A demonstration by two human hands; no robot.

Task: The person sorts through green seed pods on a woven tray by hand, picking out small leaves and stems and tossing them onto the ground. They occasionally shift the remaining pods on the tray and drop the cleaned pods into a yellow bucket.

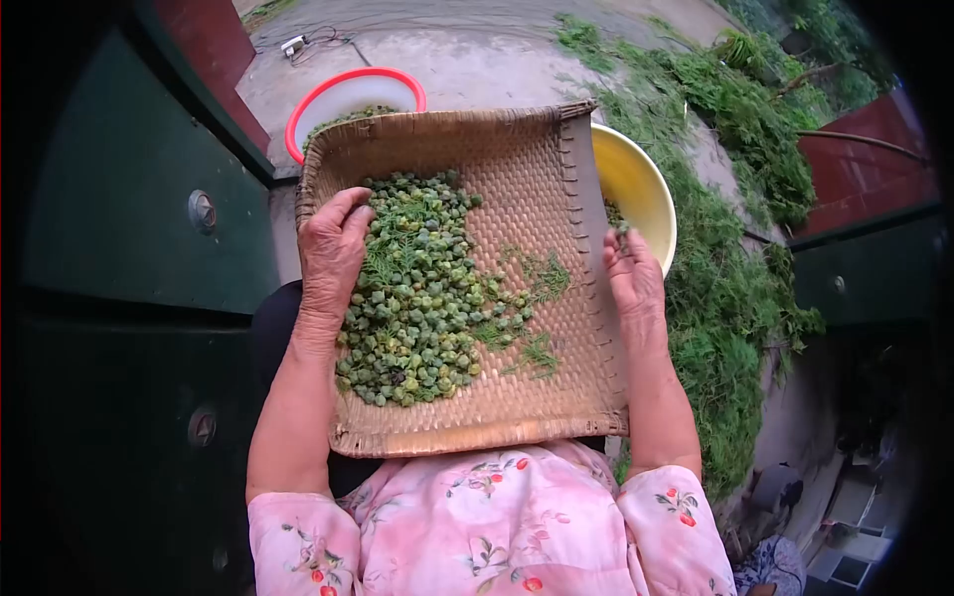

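Observation:
A woven winnowing basket (537, 214) lies across my lap, tilted a little. A heap of small green cones (422, 298) fills its left half, with feathery green sprigs (393, 260) mixed in and a few sprigs (542, 278) lying apart on the right. At the basket's left side, my left hand (336, 243) touches the edge of the heap with thumb and fingers curled close together; what is between them is hidden. My right hand (634, 273) is beyond the basket's right edge, by the yellow basin (648, 189), its fingers closed on a few green cones (623, 236).
Behind the basket stands a white basin with a red rim (422, 94), with green cones inside. Cut green branches (715, 338) cover the ground on the right. Dark green doors (149, 199) stand close on the left. A white plug with a cord (294, 46) lies on the concrete.

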